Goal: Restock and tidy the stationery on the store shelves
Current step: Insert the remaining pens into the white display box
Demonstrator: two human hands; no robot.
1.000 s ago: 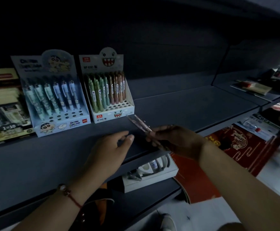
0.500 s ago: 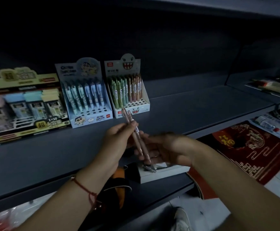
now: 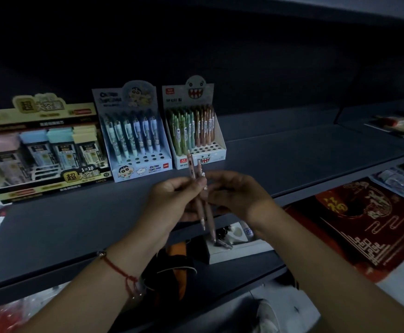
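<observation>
Head-worn view, downward onto shelf [image 3: 292,162]

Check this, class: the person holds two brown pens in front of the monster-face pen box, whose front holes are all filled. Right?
Not quite. The head view shows the front holes of the monster-face pen box empty. The two brown pens are indeed held in front of it.

The refill box [image 3: 44,150] reads "超大容量" and "1=10"; the red paper [image 3: 364,219] bears "福".
</observation>
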